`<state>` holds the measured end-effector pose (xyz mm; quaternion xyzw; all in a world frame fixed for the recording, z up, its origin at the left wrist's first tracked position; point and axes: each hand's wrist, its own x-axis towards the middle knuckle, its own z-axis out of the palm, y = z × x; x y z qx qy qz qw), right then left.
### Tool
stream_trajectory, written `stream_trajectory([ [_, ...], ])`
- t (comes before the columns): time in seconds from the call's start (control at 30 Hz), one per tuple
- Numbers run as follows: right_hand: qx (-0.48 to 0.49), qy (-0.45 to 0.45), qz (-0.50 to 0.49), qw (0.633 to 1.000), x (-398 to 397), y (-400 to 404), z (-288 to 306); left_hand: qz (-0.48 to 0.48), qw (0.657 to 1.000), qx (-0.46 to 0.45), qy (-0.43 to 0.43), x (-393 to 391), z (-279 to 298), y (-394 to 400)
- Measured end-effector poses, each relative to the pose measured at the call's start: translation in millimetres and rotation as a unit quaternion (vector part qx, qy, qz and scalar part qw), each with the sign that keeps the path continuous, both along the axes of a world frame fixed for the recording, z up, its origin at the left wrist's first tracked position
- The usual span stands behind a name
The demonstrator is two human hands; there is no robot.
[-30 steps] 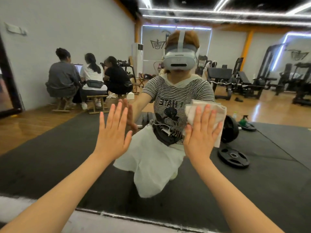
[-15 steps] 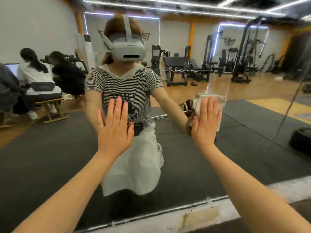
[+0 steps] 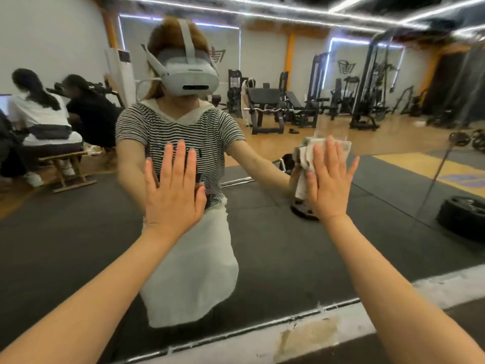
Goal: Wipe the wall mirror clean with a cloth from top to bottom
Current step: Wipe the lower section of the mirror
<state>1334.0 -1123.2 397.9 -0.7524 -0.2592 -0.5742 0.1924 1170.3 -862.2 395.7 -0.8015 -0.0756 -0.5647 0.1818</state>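
Note:
The wall mirror (image 3: pixel 275 245) fills the head view down to its bottom edge near the floor. My right hand (image 3: pixel 329 185) lies flat, fingers spread, pressing a white cloth (image 3: pixel 301 164) against the glass at right of centre; the cloth shows above and left of the fingers. My left hand (image 3: pixel 174 191) rests flat and bare on the glass at centre left, fingers apart. The mirror reflects a kneeling person in a striped top with a headset.
A white painted strip (image 3: pixel 301 337) runs along the floor under the mirror's bottom edge. A vertical seam (image 3: pixel 441 169) in the glass stands at right. Reflections show gym machines, weight plates on a black mat, and seated people at left.
My right hand with the cloth has slid rightwards across the glass, off the reflected torso. The view has swung to the right. My left hand stays flat on the mirror.

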Motion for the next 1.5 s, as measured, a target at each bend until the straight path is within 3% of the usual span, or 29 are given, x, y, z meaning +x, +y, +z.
stream_trajectory([
  [0.27, 0.239, 0.114, 0.060, 0.962, -31, 74, 6, 0.036, 0.999, 0.010, 0.006, -1, 2, -1],
  [0.47, 0.017, 0.013, 0.094, 0.995, -82, 137, -28, 0.025, 1.000, 0.015, -0.008, 0, 0, 0],
  [0.63, -0.037, -0.044, 0.073, 0.996, -48, 95, -23, 0.020, 0.999, 0.024, -0.009, -1, -2, 2],
  [0.77, 0.114, 0.071, 0.014, 0.991, -18, 49, -21, 0.014, 1.000, 0.021, -0.017, 0, -2, 2],
  [0.87, 0.261, 0.155, 0.038, 0.952, -15, 45, -18, 0.002, 1.000, 0.021, -0.017, 1, -1, 1],
  [0.97, 0.323, 0.192, 0.038, 0.926, -34, 72, -4, 0.006, 1.000, 0.022, -0.017, 1, -2, 1],
  [1.03, 0.277, 0.178, 0.028, 0.944, -55, 98, 4, 0.006, 1.000, 0.025, -0.018, 1, -3, 2],
  [1.13, 0.124, 0.086, 0.061, 0.987, -94, 147, -8, 0.006, 1.000, 0.024, -0.014, 1, -2, 3],
  [1.23, -0.001, 0.034, 0.122, 0.992, -101, 151, -23, -0.001, 1.000, 0.025, -0.010, 0, -3, 4],
  [1.33, -0.071, 0.002, 0.057, 0.996, -66, 111, -20, 0.000, 1.000, 0.025, -0.014, 0, -3, 4],
  [1.4, 0.008, 0.038, 0.012, 0.999, -44, 82, -11, 0.001, 1.000, 0.025, -0.015, 1, -3, 4],
  [1.5, 0.167, 0.106, 0.039, 0.979, -35, 68, -3, 0.002, 1.000, 0.023, -0.019, 2, -2, 3],
])
